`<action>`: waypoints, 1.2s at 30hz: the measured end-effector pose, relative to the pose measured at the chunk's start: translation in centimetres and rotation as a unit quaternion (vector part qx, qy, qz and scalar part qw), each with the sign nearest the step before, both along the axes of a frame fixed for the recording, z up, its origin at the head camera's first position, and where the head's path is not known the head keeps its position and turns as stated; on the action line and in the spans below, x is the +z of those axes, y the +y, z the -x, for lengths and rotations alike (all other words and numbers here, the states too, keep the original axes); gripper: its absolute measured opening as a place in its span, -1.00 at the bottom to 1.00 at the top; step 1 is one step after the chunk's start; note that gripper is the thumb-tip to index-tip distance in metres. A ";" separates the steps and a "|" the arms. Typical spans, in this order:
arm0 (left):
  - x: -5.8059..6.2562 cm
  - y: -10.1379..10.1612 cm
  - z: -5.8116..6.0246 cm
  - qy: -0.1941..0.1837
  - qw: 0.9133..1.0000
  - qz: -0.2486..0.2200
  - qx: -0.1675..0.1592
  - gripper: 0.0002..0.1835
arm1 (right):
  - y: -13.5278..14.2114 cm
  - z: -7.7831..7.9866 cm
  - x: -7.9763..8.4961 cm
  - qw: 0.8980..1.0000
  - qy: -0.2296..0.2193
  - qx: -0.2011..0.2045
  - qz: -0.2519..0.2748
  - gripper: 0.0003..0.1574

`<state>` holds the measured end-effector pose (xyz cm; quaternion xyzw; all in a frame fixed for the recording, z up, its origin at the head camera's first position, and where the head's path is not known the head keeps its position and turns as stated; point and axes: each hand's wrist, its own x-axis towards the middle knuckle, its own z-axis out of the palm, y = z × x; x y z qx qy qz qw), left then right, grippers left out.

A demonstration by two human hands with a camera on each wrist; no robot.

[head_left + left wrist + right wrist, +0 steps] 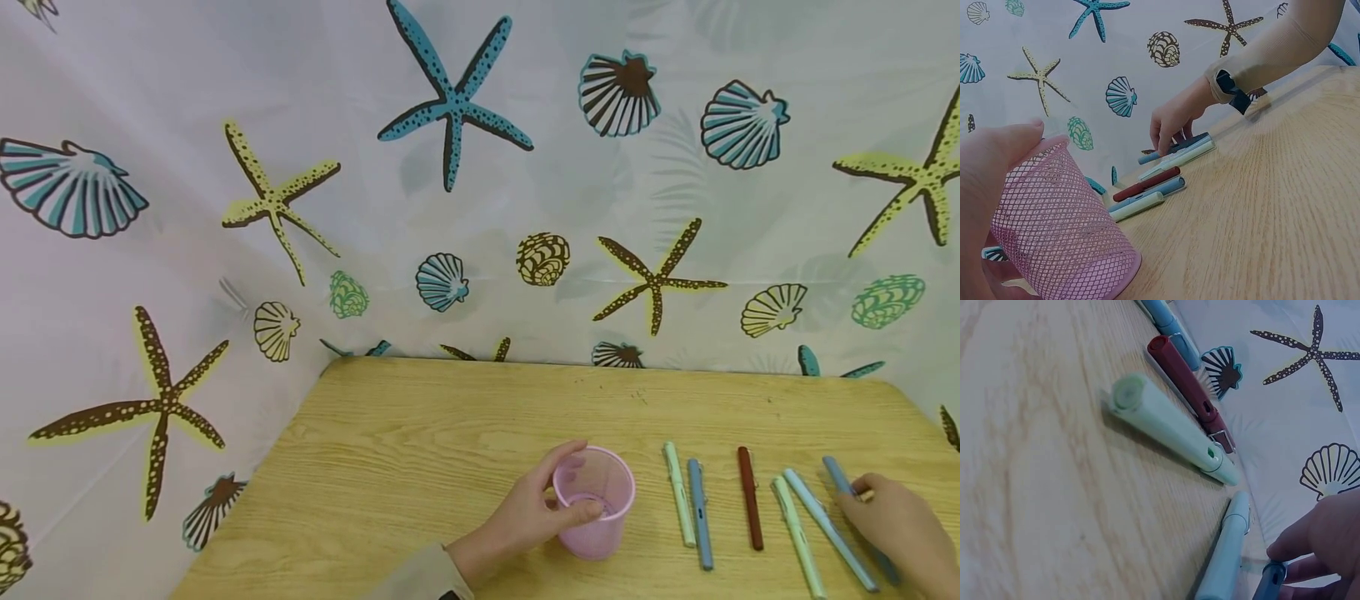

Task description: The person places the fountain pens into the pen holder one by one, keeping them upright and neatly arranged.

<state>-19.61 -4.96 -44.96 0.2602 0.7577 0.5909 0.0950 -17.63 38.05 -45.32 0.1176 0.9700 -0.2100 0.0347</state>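
Biggest 1st: the patterned cloth (495, 212) behind everything, no real risk there as we see it. Then the wooden table (420, 442); looks smooth & flat, so a knocked pen could prob. roll or skid on it.

Next, the pink mesh cup (595, 540), left of all the pens, looks upright. Our left hand (525, 512) grips it high, wrapped round its left side. Thin mesh = prob. light, so a twist of that wrist could tip it; if it slid right, it'd bump the leftmost green pen (678, 496) & poss. shove that into the outer blue pen (700, 514) just beside it.

Our right hand (896, 521) pinches the rightmost blue pen (837, 475) near its far end, at the right of the row. Can't tell if it's off the table at all. Main worry IMO: w/ the pinch up at one end, the near end could swing or droop b/c the weight's off-centre, or the pen could slip out.

It's also crowded: the light-blue pen (831, 530) lies close alongside, so a sideways drag could catch it & push it onto the inner green pen (798, 537), whose far end is right by it. The dark red pen (750, 498) has more room either side, so least exposed, we'd say.
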 end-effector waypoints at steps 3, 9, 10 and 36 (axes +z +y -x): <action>0.0 0.1 0.0 -0.004 1.000 0.000 0.004 -0.27 | -0.2 -0.1 0.2 1.000 0.009 -0.012 0.007 -0.45; 0.1 0.2 0.0 -0.010 1.000 0.000 0.002 -0.26 | -0.8 -0.2 0.9 0.999 0.044 -0.025 0.016 -0.40; 0.2 0.2 0.0 -0.013 1.000 0.000 0.002 -0.26 | -0.9 -0.2 1.1 0.998 0.054 -0.023 0.015 -0.40; -0.9 0.3 0.2 -0.009 1.000 -0.020 0.012 -0.23 | -6.3 -1.3 3.7 0.971 0.235 0.023 0.045 -0.46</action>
